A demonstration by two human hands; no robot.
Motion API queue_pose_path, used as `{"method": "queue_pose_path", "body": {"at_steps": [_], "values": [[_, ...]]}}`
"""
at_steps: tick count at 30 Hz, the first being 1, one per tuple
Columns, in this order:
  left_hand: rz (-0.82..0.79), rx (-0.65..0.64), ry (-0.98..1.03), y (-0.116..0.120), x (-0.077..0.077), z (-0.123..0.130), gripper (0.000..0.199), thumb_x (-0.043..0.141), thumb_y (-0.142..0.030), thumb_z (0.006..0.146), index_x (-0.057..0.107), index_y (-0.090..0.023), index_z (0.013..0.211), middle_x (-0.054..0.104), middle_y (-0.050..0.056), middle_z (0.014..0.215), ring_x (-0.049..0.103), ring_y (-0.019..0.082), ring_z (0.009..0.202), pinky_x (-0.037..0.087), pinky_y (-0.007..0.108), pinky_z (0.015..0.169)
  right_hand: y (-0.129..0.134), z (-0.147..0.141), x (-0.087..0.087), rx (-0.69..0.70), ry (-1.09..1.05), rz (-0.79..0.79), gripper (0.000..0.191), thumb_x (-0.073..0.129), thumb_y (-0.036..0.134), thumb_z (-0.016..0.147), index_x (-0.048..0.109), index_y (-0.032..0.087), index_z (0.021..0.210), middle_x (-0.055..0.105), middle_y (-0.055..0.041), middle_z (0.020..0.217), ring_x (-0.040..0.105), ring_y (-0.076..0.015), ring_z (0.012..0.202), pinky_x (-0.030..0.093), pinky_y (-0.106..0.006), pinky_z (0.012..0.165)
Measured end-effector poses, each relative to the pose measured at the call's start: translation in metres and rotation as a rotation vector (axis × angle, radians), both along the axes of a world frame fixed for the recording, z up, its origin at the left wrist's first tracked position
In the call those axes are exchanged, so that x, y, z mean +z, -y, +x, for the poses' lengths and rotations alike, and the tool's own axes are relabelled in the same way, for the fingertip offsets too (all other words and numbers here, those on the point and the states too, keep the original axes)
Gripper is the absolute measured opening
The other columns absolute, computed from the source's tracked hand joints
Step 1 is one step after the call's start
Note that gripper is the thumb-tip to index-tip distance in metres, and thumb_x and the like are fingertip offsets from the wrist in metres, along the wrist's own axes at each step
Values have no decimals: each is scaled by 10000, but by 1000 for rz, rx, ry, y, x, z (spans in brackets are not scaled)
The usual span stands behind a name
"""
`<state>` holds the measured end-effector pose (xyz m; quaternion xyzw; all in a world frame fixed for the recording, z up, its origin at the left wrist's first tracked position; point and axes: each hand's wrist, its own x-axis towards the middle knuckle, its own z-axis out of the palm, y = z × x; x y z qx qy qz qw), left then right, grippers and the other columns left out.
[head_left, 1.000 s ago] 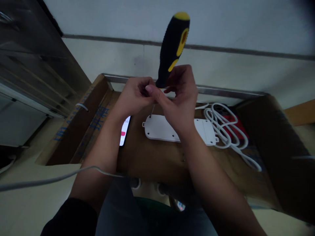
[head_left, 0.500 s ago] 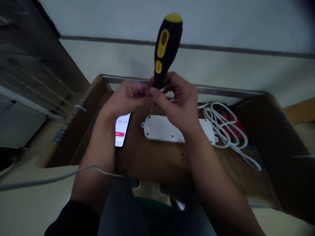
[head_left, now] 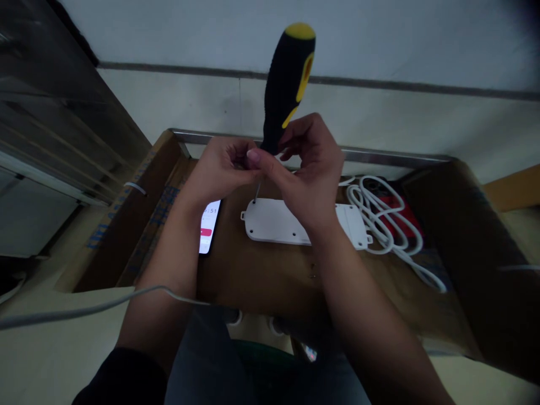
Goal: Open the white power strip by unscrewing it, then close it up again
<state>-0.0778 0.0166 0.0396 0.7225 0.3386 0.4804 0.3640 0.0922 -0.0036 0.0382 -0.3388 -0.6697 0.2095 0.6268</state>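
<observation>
A screwdriver with a black and yellow handle (head_left: 287,87) stands almost upright, its thin steel shaft (head_left: 257,192) reaching down to a hole at the corner of a white power strip's back (head_left: 291,222). My right hand (head_left: 306,169) grips the base of the handle and the shaft between thumb and fingers. My left hand (head_left: 221,166) closes on the shaft from the other side, its fingertips partly hidden behind my right thumb. The tip looks seated in the hole, though it is small to see. Two tiny screws (head_left: 313,271) lie below the strip.
A phone (head_left: 208,226) showing a clock lies left of the strip, partly under my left wrist. A coiled white cable (head_left: 379,214) rests on a red object at right. Everything sits on brown cardboard (head_left: 257,275) with blue printing and raised flaps. A thin grey cable (head_left: 105,304) crosses my left forearm.
The screwdriver has turned on its axis, so the handle's yellow inserts face differently. My fingers have shifted around the shaft, and the whole view has drifted slightly.
</observation>
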Motion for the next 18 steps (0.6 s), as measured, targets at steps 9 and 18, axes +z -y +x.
{"method": "queue_pose_path", "body": {"at_steps": [9,18], "values": [[-141,-251,-81,5,7,-5,249,809,-400,865,785,-154,836,759,30,826,719,179,835,589,290,816,-1,4,-2,54,82,-18,91,660,345,930,641,280,992,703,-18,944,659,-181,830,601,-384,789],[-94,-46,-110,8,7,-5,318,838,-458,829,774,-150,787,722,1,737,713,186,840,591,292,804,-3,-3,-6,-43,11,92,354,743,562,912,552,272,982,646,-6,955,636,-151,791,594,-346,731]]}}
